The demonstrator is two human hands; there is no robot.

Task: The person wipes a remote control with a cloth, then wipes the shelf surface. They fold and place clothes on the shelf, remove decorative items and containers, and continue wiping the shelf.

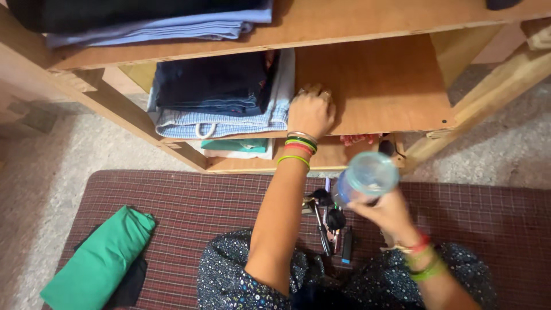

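My left hand [310, 112] reaches onto the middle wooden shelf [379, 86] and rests against the right edge of a stack of folded clothes [221, 95], dark jeans on top of a light blue checked piece. Its fingers are curled against the fabric; several bangles ring the wrist. My right hand [387, 213] is lower, over my lap, holding a clear bluish plastic jar [367, 175] seen from above. Bangles and a red thread circle that wrist too.
Folded blue and black clothes [155, 23] lie on the top shelf; a green folded piece [235, 145] sits on the lower shelf. A green cloth [100, 258] lies on the maroon checked mat [189, 201]. Small dark items and tools [330, 224] lie by my knees.
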